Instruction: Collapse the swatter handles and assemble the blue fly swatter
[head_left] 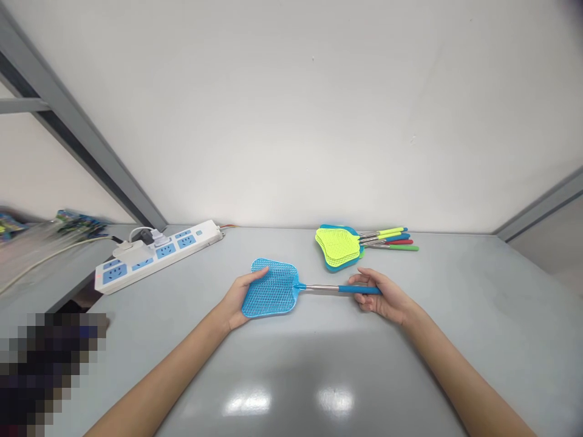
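Observation:
I hold a blue fly swatter (273, 288) just above the grey table (319, 364), lying sideways. My left hand (241, 297) cups the left edge of its mesh head, thumb on top. My right hand (380, 297) is closed round the blue handle at the right end. A short metal rod joins head and handle between my hands.
A stack of fly swatters (339, 246) with yellow-green and blue heads and coloured handles lies behind my right hand near the wall. A white power strip (155, 252) with blue sockets and plugs sits at the back left. A grey frame beam (82, 139) slants up left.

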Tool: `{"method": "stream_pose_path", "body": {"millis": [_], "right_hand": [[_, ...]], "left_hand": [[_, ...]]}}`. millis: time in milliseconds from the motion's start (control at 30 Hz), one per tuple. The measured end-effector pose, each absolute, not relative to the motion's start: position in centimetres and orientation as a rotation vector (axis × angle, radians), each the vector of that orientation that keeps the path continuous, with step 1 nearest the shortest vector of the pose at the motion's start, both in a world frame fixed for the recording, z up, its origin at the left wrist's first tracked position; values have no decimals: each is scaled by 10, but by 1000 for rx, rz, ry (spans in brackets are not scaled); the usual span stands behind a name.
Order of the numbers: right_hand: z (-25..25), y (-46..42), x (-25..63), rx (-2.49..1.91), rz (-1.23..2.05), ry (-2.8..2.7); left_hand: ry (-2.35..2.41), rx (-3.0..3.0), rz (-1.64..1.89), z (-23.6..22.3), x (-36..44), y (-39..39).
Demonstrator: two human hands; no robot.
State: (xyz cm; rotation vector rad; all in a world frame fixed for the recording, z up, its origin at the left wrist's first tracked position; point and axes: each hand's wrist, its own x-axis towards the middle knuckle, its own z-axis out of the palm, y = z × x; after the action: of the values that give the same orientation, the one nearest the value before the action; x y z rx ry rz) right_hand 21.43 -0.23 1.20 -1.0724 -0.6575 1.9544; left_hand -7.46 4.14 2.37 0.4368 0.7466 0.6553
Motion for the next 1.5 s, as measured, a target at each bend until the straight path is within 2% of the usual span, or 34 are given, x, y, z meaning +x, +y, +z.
{"method": "stream_pose_path", "body": {"millis": [1500], "right_hand": [[11, -3, 213, -1116, 1919, -724]], "left_hand": [[720, 446, 638, 27, -77, 43]]}}
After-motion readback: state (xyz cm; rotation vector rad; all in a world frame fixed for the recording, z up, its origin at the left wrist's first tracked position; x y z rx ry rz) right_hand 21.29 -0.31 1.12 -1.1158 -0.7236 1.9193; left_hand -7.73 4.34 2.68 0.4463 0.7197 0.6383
